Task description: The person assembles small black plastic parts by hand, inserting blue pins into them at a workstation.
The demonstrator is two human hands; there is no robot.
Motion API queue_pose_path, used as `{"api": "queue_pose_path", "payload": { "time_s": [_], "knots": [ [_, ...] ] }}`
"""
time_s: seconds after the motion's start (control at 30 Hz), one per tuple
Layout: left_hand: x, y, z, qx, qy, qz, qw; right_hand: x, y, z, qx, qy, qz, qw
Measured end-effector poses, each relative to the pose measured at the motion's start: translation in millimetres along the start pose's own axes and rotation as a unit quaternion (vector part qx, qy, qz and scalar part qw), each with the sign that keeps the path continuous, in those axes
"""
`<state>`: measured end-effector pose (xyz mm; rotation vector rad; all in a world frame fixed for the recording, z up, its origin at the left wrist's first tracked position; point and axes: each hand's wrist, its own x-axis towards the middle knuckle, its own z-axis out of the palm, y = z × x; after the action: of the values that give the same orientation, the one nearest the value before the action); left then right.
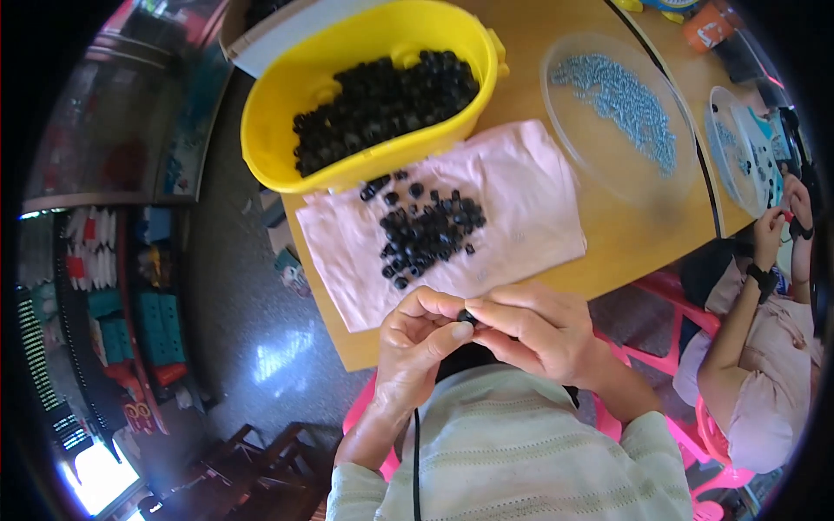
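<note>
Head view: we pinch one small black ring point(467, 318) between left hand point(417, 343) and right hand point(539, 334), both closed on it; loose ring pile point(426, 233) lies straight ahead on pink cloth point(530, 200).

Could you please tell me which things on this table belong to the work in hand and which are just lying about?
In use:
left hand and right hand, pinching one small black ring
loose black rings on the pink cloth
yellow tub of rings

Lying about:
clear dish of blue-grey bits
orange packet
</note>
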<state>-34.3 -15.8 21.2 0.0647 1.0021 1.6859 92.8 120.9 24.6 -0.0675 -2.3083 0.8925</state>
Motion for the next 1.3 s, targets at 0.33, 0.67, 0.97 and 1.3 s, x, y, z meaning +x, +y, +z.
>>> {"api": "queue_pose_path", "payload": {
  "time_s": [0.33,0.67,0.97,1.3],
  "knots": [
    [141.6,200.9,51.5,0.425,-0.008,0.472,0.772,-11.9,9.4,-7.6,0.081,0.034,0.189,0.978],
    [149.8,199.0,43.6,0.401,-0.034,0.480,0.780,-25.8,16.9,-3.7,0.025,0.033,0.221,0.974],
    [24.4,67.9,-7.7,0.515,0.051,0.349,0.782,-18.9,32.4,0.7,-0.067,0.064,0.220,0.971],
    [-4.7,13.3,-53.7,0.533,0.160,0.303,0.773,-8.4,21.7,24.9,-0.032,0.059,0.178,0.982]
  ]
}}
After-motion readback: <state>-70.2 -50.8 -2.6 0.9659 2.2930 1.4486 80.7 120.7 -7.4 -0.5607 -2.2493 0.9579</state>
